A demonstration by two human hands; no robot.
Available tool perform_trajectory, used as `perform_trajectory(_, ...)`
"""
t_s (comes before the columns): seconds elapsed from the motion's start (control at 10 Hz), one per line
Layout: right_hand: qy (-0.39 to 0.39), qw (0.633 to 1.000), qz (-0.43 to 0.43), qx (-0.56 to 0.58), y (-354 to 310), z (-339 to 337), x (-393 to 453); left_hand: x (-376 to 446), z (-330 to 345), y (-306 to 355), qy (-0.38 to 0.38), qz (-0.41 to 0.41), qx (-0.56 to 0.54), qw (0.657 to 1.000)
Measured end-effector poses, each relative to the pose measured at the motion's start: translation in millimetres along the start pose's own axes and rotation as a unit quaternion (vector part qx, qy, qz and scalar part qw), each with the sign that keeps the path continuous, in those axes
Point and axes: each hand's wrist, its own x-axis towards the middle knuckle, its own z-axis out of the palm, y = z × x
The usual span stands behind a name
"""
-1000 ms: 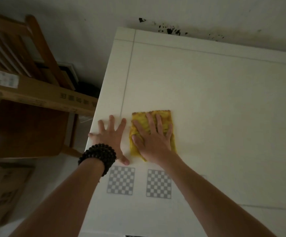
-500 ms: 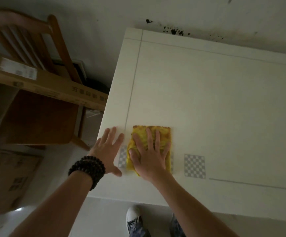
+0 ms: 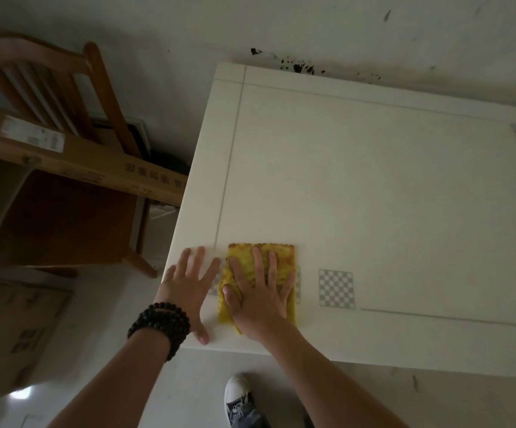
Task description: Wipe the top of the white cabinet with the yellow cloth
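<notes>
The yellow cloth [image 3: 245, 259], folded into a rectangle, lies flat on the white cabinet top [image 3: 374, 186] near its front left corner. My right hand [image 3: 261, 299] presses down on the cloth with fingers spread, covering most of it. My left hand [image 3: 185, 290] rests flat on the cabinet top just left of the cloth, fingers apart, holding nothing. A black bead bracelet [image 3: 159, 324] wraps the left wrist.
A checkered marker [image 3: 336, 288] is stuck on the cabinet top right of the cloth; another is partly under the cloth. A wooden chair [image 3: 62, 211] with a long cardboard box [image 3: 83, 162] across it stands left of the cabinet. My shoe [image 3: 238, 396] is below the front edge.
The cloth and both hands have slid toward the cabinet's front edge, the cloth now covering one checkered marker. The view shifted so the front edge and my shoe show.
</notes>
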Motion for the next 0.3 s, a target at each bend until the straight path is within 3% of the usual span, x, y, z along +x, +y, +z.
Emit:
perform_trajectory(0.1,-0.027,1.000,-0.002,-0.006,-2.2,-3.5,-1.3,-1.8,0.2,-0.5,-0.002,0.000,-0.015,1.000)
perform_trajectory(0.2,-0.043,0.999,-0.001,-0.001,-2.6,-16.2,-5.9,-6.1,-7.5,-5.3,0.012,0.005,-0.098,0.995)
perform_trajectory(0.3,-0.006,0.998,-0.025,0.062,3.0,-40.0,-14.2,-11.5,-31.3,-8.1,0.047,0.022,-0.197,0.979)
